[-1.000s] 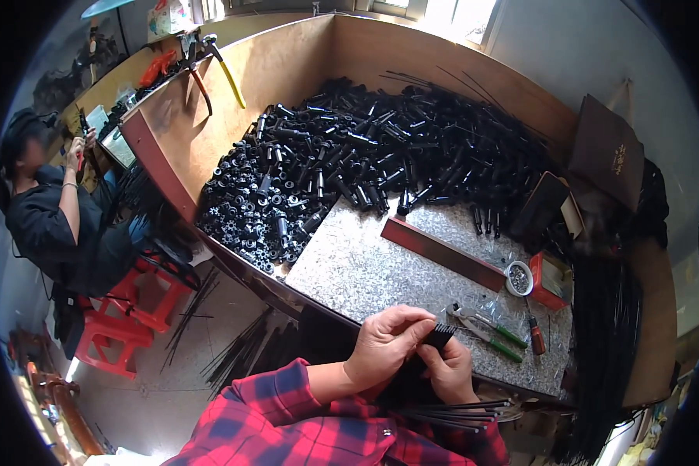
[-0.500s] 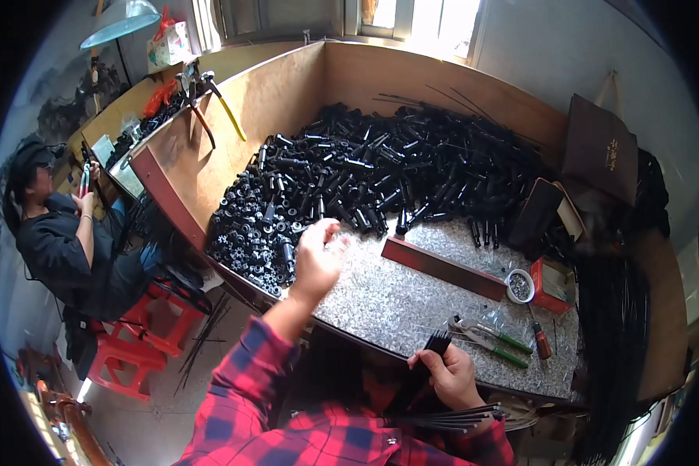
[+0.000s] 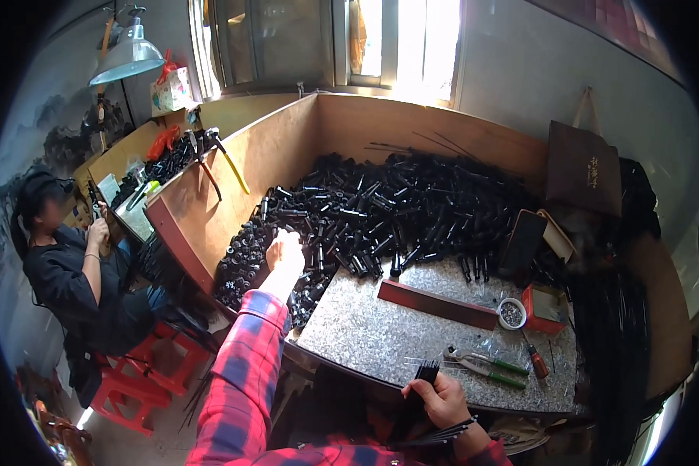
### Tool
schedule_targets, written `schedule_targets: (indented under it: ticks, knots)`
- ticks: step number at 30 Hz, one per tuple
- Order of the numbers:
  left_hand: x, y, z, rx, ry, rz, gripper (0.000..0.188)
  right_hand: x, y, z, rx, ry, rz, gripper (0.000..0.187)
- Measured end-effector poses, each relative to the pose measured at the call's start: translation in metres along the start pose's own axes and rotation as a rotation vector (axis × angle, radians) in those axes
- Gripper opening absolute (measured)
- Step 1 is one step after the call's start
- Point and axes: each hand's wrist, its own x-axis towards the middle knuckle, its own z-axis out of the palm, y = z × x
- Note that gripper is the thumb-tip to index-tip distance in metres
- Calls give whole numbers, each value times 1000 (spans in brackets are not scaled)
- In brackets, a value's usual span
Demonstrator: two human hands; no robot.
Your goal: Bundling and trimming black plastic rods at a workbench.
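My left hand reaches over the left part of a heap of small black parts, among round, ring-like pieces. Its fingers are curled together; whatever is in them is too small or hidden to make out. Close to my body, at the front edge of the speckled worktop, my right hand is closed around a bundle of thin black rods. Their tips stick up above the thumb, and more thin black rods lie across by the wrist.
A long dark-red bar lies before the heap. Right of it are a white cup of tiny parts, a red box, green-handled pliers and a screwdriver. Pincers hang on the wooden partition. Another person sits at left.
My left hand has moved left and forward from the worktop onto the round parts, its fingers now curled in. My right hand keeps its bundle. The view has tilted up a little.
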Motion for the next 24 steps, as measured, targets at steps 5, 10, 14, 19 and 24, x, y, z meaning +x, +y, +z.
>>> schedule_targets:
  ticks: [5,10,14,19,24]
  knots:
    - [-5,5,-6,-83,12,-25,10,-2,-1,0,-4,3,1,22]
    - [-27,25,-31,-615,159,-22,16,-4,-1,-2,19,4,24,22]
    - [-93,73,-56,-1499,-405,-162,29,1,9,-9,-14,13,55,21]
    - [-167,95,-73,-1851,-729,-258,29,3,-4,-2,18,-10,46,21]
    - [-200,114,-60,-1971,-961,-330,33,6,-1,1,19,23,9,25]
